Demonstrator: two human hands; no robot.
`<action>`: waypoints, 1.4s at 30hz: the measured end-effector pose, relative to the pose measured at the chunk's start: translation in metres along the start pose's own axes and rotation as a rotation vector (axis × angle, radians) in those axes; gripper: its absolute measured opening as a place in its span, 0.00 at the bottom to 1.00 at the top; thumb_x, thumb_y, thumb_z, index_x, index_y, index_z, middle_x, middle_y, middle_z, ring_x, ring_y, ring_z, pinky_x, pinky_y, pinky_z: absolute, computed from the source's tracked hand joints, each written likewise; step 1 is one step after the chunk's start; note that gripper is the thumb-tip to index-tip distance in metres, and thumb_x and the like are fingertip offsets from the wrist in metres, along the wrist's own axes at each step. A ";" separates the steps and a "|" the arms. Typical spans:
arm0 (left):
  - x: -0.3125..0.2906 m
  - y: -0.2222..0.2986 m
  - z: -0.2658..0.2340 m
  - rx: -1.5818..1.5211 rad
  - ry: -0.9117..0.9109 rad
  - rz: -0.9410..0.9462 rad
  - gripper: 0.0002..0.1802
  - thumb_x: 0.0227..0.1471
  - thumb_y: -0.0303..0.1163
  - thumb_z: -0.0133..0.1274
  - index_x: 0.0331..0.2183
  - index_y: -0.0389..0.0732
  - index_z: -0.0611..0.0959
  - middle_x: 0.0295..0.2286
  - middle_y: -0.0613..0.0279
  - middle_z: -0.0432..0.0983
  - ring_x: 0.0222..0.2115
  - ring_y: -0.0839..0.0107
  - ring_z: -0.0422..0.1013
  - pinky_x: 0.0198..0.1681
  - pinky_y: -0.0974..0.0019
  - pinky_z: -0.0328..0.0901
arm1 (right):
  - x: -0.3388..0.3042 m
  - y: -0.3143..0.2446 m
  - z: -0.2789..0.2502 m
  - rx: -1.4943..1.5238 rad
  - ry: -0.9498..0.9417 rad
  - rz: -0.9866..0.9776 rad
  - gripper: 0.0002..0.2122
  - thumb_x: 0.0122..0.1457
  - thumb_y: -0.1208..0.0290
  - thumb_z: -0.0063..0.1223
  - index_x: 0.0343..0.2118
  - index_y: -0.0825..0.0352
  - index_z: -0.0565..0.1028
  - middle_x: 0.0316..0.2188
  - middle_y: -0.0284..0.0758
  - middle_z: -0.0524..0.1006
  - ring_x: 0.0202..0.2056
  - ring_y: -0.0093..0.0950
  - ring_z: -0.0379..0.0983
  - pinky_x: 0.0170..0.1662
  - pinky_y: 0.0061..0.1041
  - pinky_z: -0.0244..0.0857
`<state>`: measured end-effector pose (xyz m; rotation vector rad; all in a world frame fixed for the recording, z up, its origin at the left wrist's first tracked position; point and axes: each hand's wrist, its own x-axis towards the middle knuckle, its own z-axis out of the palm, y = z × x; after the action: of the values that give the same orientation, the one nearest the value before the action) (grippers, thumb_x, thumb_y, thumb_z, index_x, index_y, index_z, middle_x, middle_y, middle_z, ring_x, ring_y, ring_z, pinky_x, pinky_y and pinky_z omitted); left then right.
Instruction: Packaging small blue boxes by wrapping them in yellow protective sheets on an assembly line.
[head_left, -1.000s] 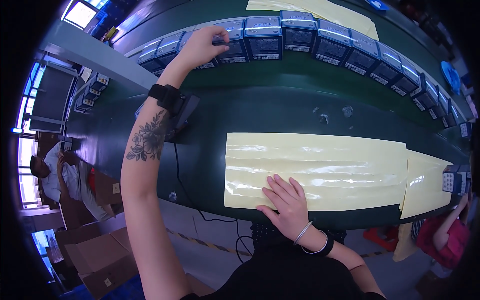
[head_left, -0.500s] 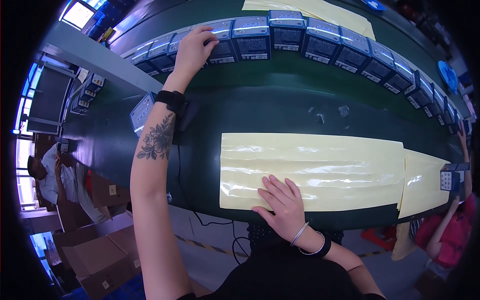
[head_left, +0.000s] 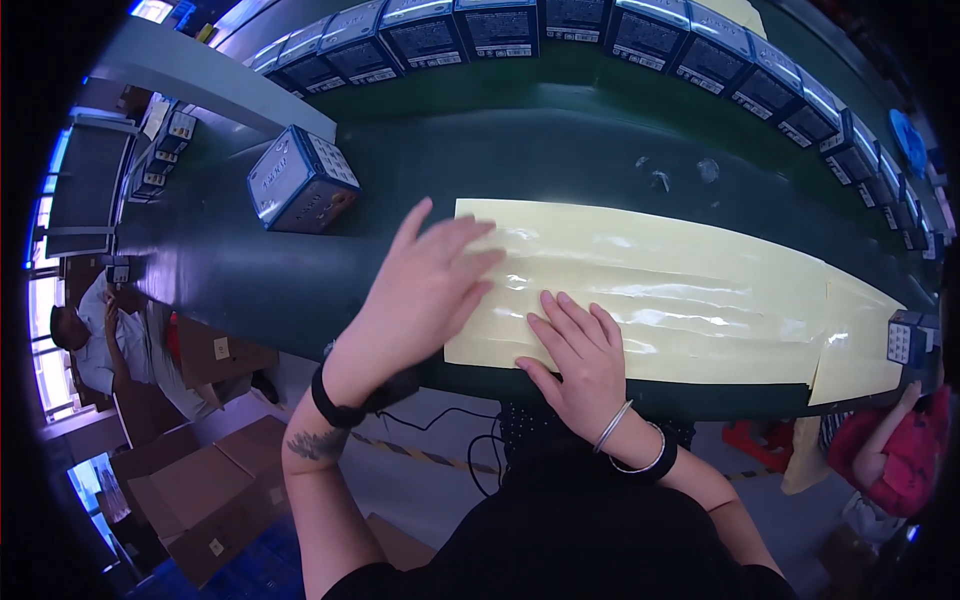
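A pale yellow sheet (head_left: 700, 250) with shiny, wrinkled clear strips across it lies on the dark green table in front of me. My right hand (head_left: 580, 350) rests flat on its near part, fingers spread and holding nothing. Over the sheet's left end is my left hand (head_left: 430, 275), slightly blurred, its fingers apart with nothing in them. Whether its fingertips touch the sheet I cannot tell. Beyond the left hand, a blue and silver box (head_left: 303, 180) stands alone beside a grey post.
Blue boxes (head_left: 500, 30) stand in a long row along the far side. The grey post (head_left: 220, 80) rises at the left. Clear plastic scraps (head_left: 708, 170) lie beyond the sheet. Open cartons (head_left: 205, 490) sit lower left. A co-worker (head_left: 95, 340) is at the left, another (head_left: 890, 450) at the right.
My left hand has come back from the far row of boxes to the sheet's left end. The right hand stays flat on the sheet. The view has shifted, so the far boxes appear higher.
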<state>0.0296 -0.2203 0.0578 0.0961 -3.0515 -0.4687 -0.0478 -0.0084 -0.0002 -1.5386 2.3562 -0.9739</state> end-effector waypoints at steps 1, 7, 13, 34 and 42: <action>-0.022 0.011 0.004 -0.086 -0.047 -0.003 0.17 0.47 0.31 0.59 0.42 0.40 0.81 0.49 0.54 0.72 0.55 0.59 0.65 0.63 0.48 0.51 | -0.001 -0.004 -0.001 0.008 -0.006 -0.007 0.19 0.52 0.63 0.62 0.45 0.67 0.77 0.53 0.40 0.73 0.57 0.35 0.65 0.60 0.38 0.51; -0.070 0.026 0.056 -0.308 0.159 -0.061 0.16 0.45 0.24 0.60 0.40 0.35 0.81 0.46 0.53 0.75 0.52 0.57 0.70 0.58 0.48 0.60 | -0.003 -0.007 0.002 -0.011 0.012 -0.030 0.16 0.51 0.65 0.62 0.43 0.65 0.78 0.52 0.39 0.74 0.55 0.34 0.67 0.59 0.37 0.53; -0.080 0.029 0.073 -0.186 0.368 0.041 0.13 0.45 0.22 0.60 0.37 0.34 0.83 0.41 0.54 0.79 0.46 0.56 0.74 0.53 0.51 0.67 | -0.004 -0.006 0.002 0.000 0.029 -0.022 0.14 0.52 0.66 0.62 0.42 0.64 0.79 0.50 0.37 0.75 0.54 0.33 0.69 0.58 0.37 0.53; 0.007 0.002 -0.048 -0.271 0.197 -0.209 0.13 0.42 0.24 0.61 0.35 0.38 0.80 0.47 0.53 0.74 0.52 0.56 0.68 0.59 0.52 0.58 | -0.006 -0.005 0.002 0.030 0.031 -0.048 0.16 0.51 0.66 0.62 0.42 0.65 0.78 0.52 0.38 0.74 0.54 0.33 0.68 0.58 0.38 0.54; -0.052 0.056 0.010 0.000 -0.149 -0.209 0.21 0.43 0.26 0.60 0.43 0.37 0.79 0.52 0.48 0.68 0.56 0.52 0.62 0.59 0.50 0.57 | -0.003 -0.002 -0.002 0.043 0.019 -0.030 0.16 0.52 0.65 0.61 0.43 0.65 0.78 0.52 0.38 0.74 0.55 0.33 0.67 0.58 0.39 0.54</action>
<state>0.0777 -0.1607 0.0630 0.4016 -3.2028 -0.5087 -0.0456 -0.0054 0.0021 -1.5601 2.3151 -1.0430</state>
